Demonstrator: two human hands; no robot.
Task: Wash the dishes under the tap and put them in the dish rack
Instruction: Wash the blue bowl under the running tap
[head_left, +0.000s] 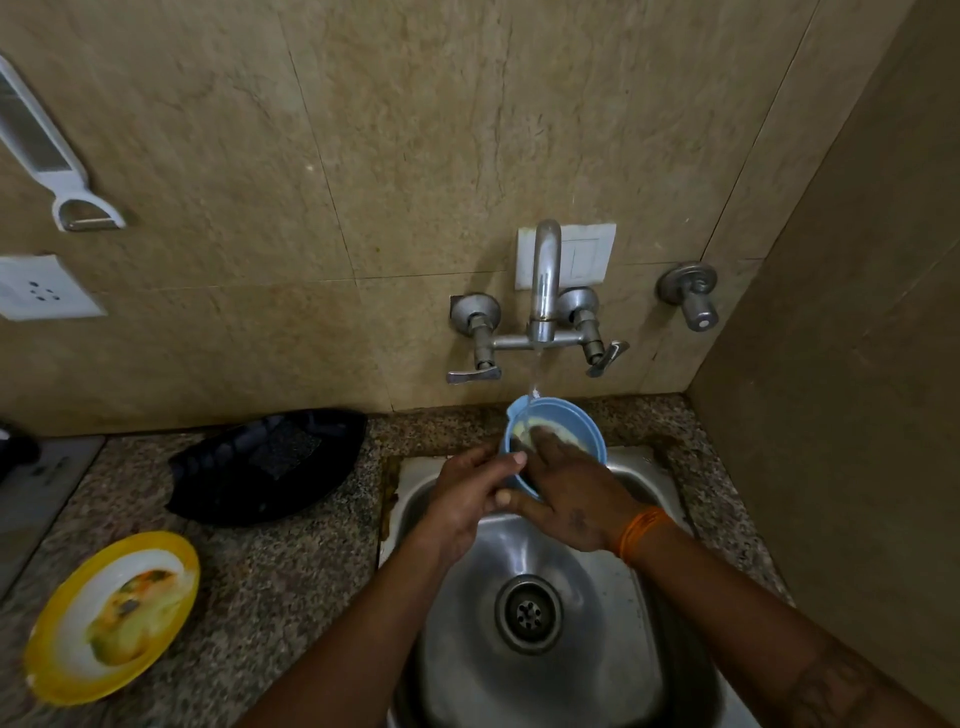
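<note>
A blue bowl (576, 421) with yellowish residue is held above the steel sink (571, 649), tilted toward me under the tap (544, 280), whose thin stream runs into it. My left hand (470, 493) grips the bowl's near-left rim, thumb on top. My right hand (571, 493) reaches into the bowl, its fingers pressing on the inside wall. A dirty yellow plate (111, 618) with food remains lies on the granite counter at the lower left. A black dish rack (270, 465) stands behind it, by the wall.
Two lever handles (472, 374) flank the spout, and a separate valve (693, 299) sticks out of the wall on the right. A peeler (52, 161) and a socket (44, 291) are on the left wall. The right side wall stands close to the sink.
</note>
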